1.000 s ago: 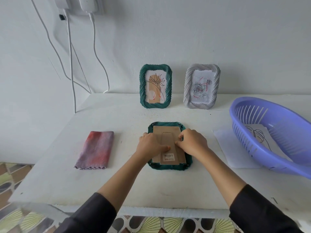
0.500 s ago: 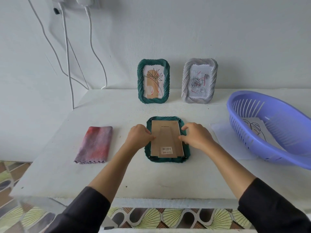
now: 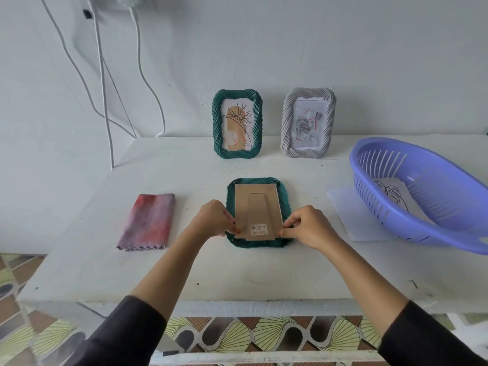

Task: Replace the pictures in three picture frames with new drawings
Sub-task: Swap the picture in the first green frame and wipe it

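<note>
Both hands at the back of the face-down green frame

On my feed the face-down green frame (image 3: 287, 204) lies flat at the middle of the white table (image 3: 184, 270), with its brown backing board (image 3: 254, 204) and folded stand upward. The left hand (image 3: 214, 220) pinches the board's lower left edge with curled fingertips, and the right hand (image 3: 309, 225) pinches the lower right edge the same way, thumb and fingers drawn together on it. I cannot tell whether the board is lifted from the frame. At the wall behind stand an upright green frame (image 3: 217, 122) holding a flower drawing and, just to its right, a grey frame (image 3: 330, 120) holding a rose picture. A purple basket (image 3: 396, 220) on the right contains a line drawing (image 3: 393, 194) and rests on a white sheet (image 3: 351, 215). A folded reddish cloth (image 3: 148, 221) lies well to the left.
</note>
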A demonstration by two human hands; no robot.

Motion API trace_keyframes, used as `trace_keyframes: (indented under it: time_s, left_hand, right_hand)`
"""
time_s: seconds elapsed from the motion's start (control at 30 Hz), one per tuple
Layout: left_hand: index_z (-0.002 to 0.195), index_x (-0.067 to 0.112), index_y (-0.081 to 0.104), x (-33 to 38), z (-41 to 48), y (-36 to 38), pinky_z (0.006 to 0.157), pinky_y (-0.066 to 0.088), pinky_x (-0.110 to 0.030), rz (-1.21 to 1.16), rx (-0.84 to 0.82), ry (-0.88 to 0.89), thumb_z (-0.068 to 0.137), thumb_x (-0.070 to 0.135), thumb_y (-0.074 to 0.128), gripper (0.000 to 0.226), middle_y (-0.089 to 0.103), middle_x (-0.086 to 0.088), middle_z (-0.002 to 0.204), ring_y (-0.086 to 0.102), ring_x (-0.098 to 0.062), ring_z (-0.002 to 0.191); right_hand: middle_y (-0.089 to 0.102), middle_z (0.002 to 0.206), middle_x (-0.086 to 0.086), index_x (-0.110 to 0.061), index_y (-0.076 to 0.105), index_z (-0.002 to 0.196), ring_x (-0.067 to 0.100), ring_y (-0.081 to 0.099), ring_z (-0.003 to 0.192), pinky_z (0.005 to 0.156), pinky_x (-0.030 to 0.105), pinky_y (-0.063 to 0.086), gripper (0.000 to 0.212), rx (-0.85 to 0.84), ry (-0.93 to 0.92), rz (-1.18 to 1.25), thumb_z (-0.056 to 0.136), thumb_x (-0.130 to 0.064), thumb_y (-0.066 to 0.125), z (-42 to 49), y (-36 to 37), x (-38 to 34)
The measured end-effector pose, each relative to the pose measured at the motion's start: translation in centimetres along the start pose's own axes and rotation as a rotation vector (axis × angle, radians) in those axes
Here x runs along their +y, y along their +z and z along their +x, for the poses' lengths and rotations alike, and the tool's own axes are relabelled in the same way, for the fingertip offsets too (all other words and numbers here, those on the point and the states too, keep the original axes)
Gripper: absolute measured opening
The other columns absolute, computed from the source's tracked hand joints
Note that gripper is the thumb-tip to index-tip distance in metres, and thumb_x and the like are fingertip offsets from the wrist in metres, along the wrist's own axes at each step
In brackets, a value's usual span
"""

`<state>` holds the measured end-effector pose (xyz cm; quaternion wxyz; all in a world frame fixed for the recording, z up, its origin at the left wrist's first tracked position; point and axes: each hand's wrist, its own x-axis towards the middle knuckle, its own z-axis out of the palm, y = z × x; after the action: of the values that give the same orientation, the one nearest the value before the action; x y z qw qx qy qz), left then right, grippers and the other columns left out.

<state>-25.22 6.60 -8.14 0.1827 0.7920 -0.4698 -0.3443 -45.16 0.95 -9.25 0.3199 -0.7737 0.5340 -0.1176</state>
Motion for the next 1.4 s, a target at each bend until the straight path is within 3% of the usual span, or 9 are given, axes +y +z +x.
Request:
trace_keyframes:
  time_s: [0.3, 0.4, 0.5, 0.6, 0.67, 0.77, 0.9, 1.2, 1.4]
  left_hand:
    - [0.091, 0.001, 0.072, -0.2, 0.0, 0.2, 0.047, 0.037, -0.015, 0.028, 0.027, 0.036, 0.076, 0.008, 0.072, 0.017, 0.059, 0.001, 0.064, 0.055, -0.012, 0.056]
    - [0.098, 0.003, 0.069, -0.3, -0.2, 0.3, 0.060, 0.041, -0.022, 0.122, 0.070, 0.098, 0.075, 0.012, 0.072, 0.026, 0.059, -0.005, 0.086, 0.055, -0.018, 0.076]
    - [0.105, 0.015, 0.065, -0.5, -0.5, -0.1, 0.072, 0.037, -0.019, 0.214, 0.152, 0.273, 0.074, 0.021, 0.074, 0.032, 0.045, 0.003, 0.102, 0.046, -0.013, 0.090]
    - [0.095, 0.021, 0.072, -1.0, -1.0, -0.9, 0.070, 0.041, -0.015, 0.282, 0.019, 0.399, 0.076, 0.024, 0.074, 0.019, 0.052, 0.011, 0.093, 0.048, -0.009, 0.085]
    - [0.093, 0.023, 0.073, -1.7, -1.0, -1.0, 0.082, 0.048, -0.022, 0.287, -0.070, 0.408, 0.074, 0.025, 0.076, 0.019, 0.059, 0.010, 0.094, 0.052, -0.011, 0.087]
    - [0.090, 0.028, 0.073, -2.5, -0.8, -0.8, 0.090, 0.050, -0.029, 0.234, -0.091, 0.409, 0.073, 0.026, 0.078, 0.019, 0.065, 0.008, 0.100, 0.057, -0.013, 0.093]
    - [0.100, 0.023, 0.073, -2.6, -0.7, -0.8, 0.090, 0.049, -0.025, 0.309, -0.104, 0.463, 0.075, 0.030, 0.075, 0.025, 0.062, 0.011, 0.105, 0.058, -0.011, 0.096]
    - [0.090, 0.018, 0.076, -2.8, 0.1, -1.1, 0.088, 0.050, -0.027, 0.227, -0.111, 0.464, 0.068, 0.027, 0.081, 0.024, 0.060, 0.015, 0.093, 0.061, -0.013, 0.090]
    - [0.088, 0.018, 0.076, -2.0, 0.3, -1.4, 0.079, 0.046, -0.020, 0.275, -0.137, 0.481, 0.069, 0.029, 0.080, 0.022, 0.056, 0.019, 0.086, 0.053, -0.001, 0.077]
  right_hand:
    - [0.054, 0.061, -0.015, -0.010, 0.074, 0.085, 0.014, 0.055, 0.071, 0.064, 0.024, 0.038, 0.016, 0.065, 0.020, 0.105, 0.071, -0.018, 0.077, -0.2, 0.7, 0.5]
    - [0.054, 0.064, -0.013, -0.015, 0.072, 0.089, 0.013, 0.054, 0.072, 0.068, 0.026, 0.037, 0.021, 0.085, -0.011, 0.057, 0.071, -0.027, 0.077, -0.3, 0.7, 0.6]
    - [0.057, 0.076, -0.008, -0.022, 0.070, 0.092, 0.010, 0.052, 0.072, 0.073, 0.028, 0.036, 0.026, 0.087, -0.120, -0.025, 0.071, -0.034, 0.076, -0.7, 0.0, 0.9]
    - [0.056, 0.082, -0.012, -0.023, 0.072, 0.093, 0.006, 0.051, 0.073, 0.071, 0.025, 0.037, 0.024, -0.026, -0.260, -0.093, 0.072, -0.033, 0.076, -1.1, -1.0, 1.3]
    - [0.054, 0.083, -0.015, -0.024, 0.073, 0.094, 0.009, 0.053, 0.081, 0.072, 0.023, 0.039, 0.021, -0.077, -0.304, -0.134, 0.075, -0.032, 0.074, -1.0, -1.4, 1.3]
    - [0.056, 0.090, -0.014, -0.025, 0.072, 0.099, 0.010, 0.047, 0.084, 0.073, 0.020, 0.029, 0.023, -0.104, -0.391, -0.273, 0.079, -0.036, 0.068, -0.8, -1.9, 0.9]
    - [0.063, 0.105, -0.007, -0.021, 0.071, 0.103, 0.012, 0.048, 0.086, 0.075, 0.020, 0.022, 0.026, -0.148, -0.471, -0.419, 0.084, -0.036, 0.063, -0.5, -2.3, 0.4]
    - [0.067, 0.101, -0.007, -0.017, 0.072, 0.095, 0.011, 0.054, 0.096, 0.086, 0.019, 0.026, 0.023, -0.194, -0.576, -0.494, 0.084, -0.035, 0.062, 0.7, -2.2, 0.4]
    - [0.067, 0.098, -0.007, -0.017, 0.072, 0.092, 0.010, 0.056, 0.093, 0.085, 0.019, 0.026, 0.022, -0.173, -0.595, -0.473, 0.084, -0.035, 0.062, 0.8, -2.1, 0.6]
